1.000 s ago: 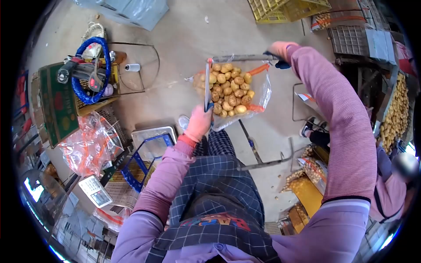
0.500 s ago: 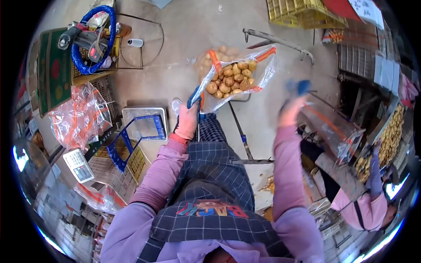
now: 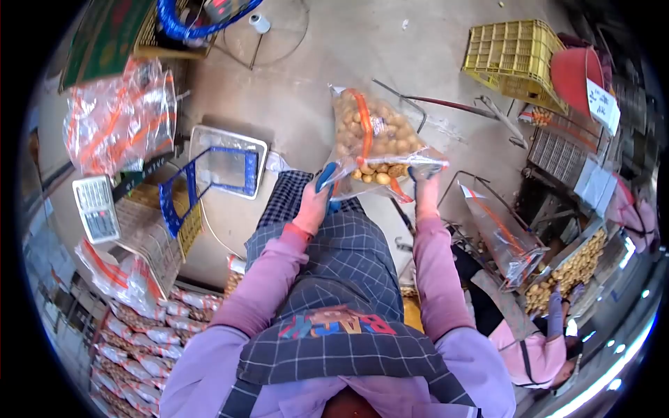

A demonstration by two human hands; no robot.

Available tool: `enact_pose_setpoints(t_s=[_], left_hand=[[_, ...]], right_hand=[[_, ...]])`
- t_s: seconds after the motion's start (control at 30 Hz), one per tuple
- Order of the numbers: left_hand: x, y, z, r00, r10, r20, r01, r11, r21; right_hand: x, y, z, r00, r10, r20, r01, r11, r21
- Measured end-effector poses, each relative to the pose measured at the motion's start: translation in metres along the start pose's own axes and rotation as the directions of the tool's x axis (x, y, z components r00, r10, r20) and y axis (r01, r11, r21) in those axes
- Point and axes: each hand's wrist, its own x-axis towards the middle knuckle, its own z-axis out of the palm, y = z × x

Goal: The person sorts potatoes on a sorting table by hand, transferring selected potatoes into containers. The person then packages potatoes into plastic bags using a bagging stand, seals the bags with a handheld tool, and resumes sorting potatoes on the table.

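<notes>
A clear plastic bag [image 3: 366,125] with orange stripes, full of potatoes [image 3: 380,175], is in front of me, its mouth turned toward my body. My left hand [image 3: 316,200], in a blue-fingered glove, is closed on the left side of the bag's mouth. At the opposite side, my right hand [image 3: 426,193] grips the rim, its fingertips partly hidden by the plastic. Loose plastic stretches between both hands, and some potatoes show through the opening.
At left are a platform scale [image 3: 228,181] with a blue frame, its keypad display [image 3: 97,209] and empty striped bags [image 3: 122,118]. Filled bags [image 3: 150,334] are stacked lower left. A yellow crate [image 3: 512,52] stands upper right. A co-worker [image 3: 533,348] handles potatoes at right.
My right hand has come in from the right and taken hold of the bag's rim. The bag has turned and come closer, while the view has shifted.
</notes>
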Motion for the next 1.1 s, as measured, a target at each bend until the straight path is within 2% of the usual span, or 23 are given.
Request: enact_pose_setpoints(t_s=[0.07,0.1,0.13,0.17,0.23,0.27,0.3,0.33,0.37,0.4,0.43,0.47,0.57,0.63,0.7,0.77,0.8,0.83,0.87,0.93,1.0,1.03,1.1], left_hand=[[0.015,-0.037,-0.018,0.993,0.085,-0.085,-0.056,0.952,0.302],[0.029,-0.066,-0.034,0.973,0.178,-0.145,-0.086,0.869,0.488],[0.034,-0.067,-0.047,0.969,0.186,-0.163,-0.089,0.877,0.473],[0.035,-0.068,-0.061,0.919,0.329,-0.217,-0.146,0.795,0.588],[0.056,-0.125,-0.109,0.704,0.604,-0.374,-0.2,0.674,0.711],[0.052,-0.13,-0.129,0.848,0.224,-0.481,-0.169,0.973,0.155],[0.049,-0.134,-0.15,0.937,-0.133,-0.322,-0.028,0.892,-0.451],[0.04,-0.154,-0.157,0.948,-0.078,-0.309,-0.089,0.866,-0.492],[0.031,-0.175,-0.164,0.955,-0.023,-0.296,-0.147,0.832,-0.536],[0.022,-0.194,-0.171,0.959,0.033,-0.282,-0.198,0.791,-0.58],[0.002,-0.172,-0.175,0.971,0.041,-0.236,-0.209,0.629,-0.749],[-0.019,-0.144,-0.178,0.981,0.05,-0.189,-0.192,0.435,-0.88],[-0.115,-0.002,-0.155,0.953,0.055,-0.298,-0.242,0.731,-0.638],[-0.173,0.038,-0.169,0.969,0.196,-0.148,-0.245,0.705,-0.665],[-0.222,0.045,-0.185,0.965,0.249,-0.087,-0.24,0.692,-0.68],[-0.262,0.033,-0.202,0.95,0.245,-0.193,-0.309,0.657,-0.688],[-0.278,0.023,-0.211,0.94,0.228,-0.252,-0.34,0.645,-0.684],[-0.29,0.013,-0.221,0.927,0.244,-0.283,-0.374,0.627,-0.683],[-0.297,0.001,-0.232,0.878,0.221,-0.424,-0.465,0.598,-0.653],[-0.304,-0.036,-0.237,0.8,0.196,-0.568,-0.566,0.562,-0.603],[-0.292,-0.079,-0.225,0.746,-0.2,-0.635,-0.64,0.047,-0.767],[-0.288,-0.071,-0.229,0.748,-0.197,-0.633,-0.64,0.035,-0.768],[-0.289,-0.042,-0.236,0.667,-0.174,-0.725,-0.741,-0.046,-0.67]], right_hand=[[-0.001,0.023,0.01,0.988,0.086,0.132,-0.074,0.993,-0.095],[0.016,0.071,0.02,0.965,0.192,0.176,-0.252,0.859,0.445],[0.027,0.097,0.033,0.923,0.258,0.284,-0.373,0.427,0.824],[0.029,0.096,0.048,0.834,0.407,0.374,-0.448,0.1,0.889],[-0.013,0.109,0.071,0.782,0.317,0.537,-0.623,0.346,0.702],[-0.042,0.087,0.07,0.889,0.076,0.451,-0.246,0.911,0.332],[-0.071,0.057,0.068,0.837,-0.212,0.505,0.336,0.927,-0.169],[-0.096,0.041,0.074,0.849,0.113,0.517,-0.18,0.98,0.081],[-0.117,0.024,0.074,0.685,0.399,0.609,-0.653,0.708,0.27],[-0.134,-0.01,0.066,0.682,0.467,0.562,-0.66,0.725,0.199],[-0.15,-0.04,0.061,0.679,0.524,0.515,-0.662,0.74,0.121],[-0.142,-0.049,0.051,0.723,0.411,0.556,-0.572,0.807,0.148],[-0.137,-0.105,0.005,0.705,0.181,0.686,-0.375,0.916,0.144],[-0.163,-0.181,0.006,0.647,0.153,0.747,-0.313,0.947,0.077],[-0.179,-0.212,0.015,0.698,0.214,0.684,-0.434,0.885,0.166],[-0.209,-0.257,0.045,0.439,-0.031,0.898,-0.192,0.973,0.128],[-0.229,-0.282,0.072,0.386,0.113,0.916,-0.312,0.95,0.014],[-0.245,-0.289,0.11,0.434,0.171,0.885,-0.324,0.946,-0.024],[-0.258,-0.3,0.146,0.287,0.263,0.921,-0.352,0.923,-0.154],[-0.324,-0.325,0.207,0.34,0.188,0.922,-0.021,0.981,-0.193],[-0.337,-0.308,0.258,0.16,0.113,0.981,0.153,0.979,-0.138],[-0.34,-0.299,0.279,0.107,0.004,0.994,0.352,0.935,-0.042],[-0.367,-0.344,0.305,0.118,0.061,0.991,0.316,0.944,-0.095]])
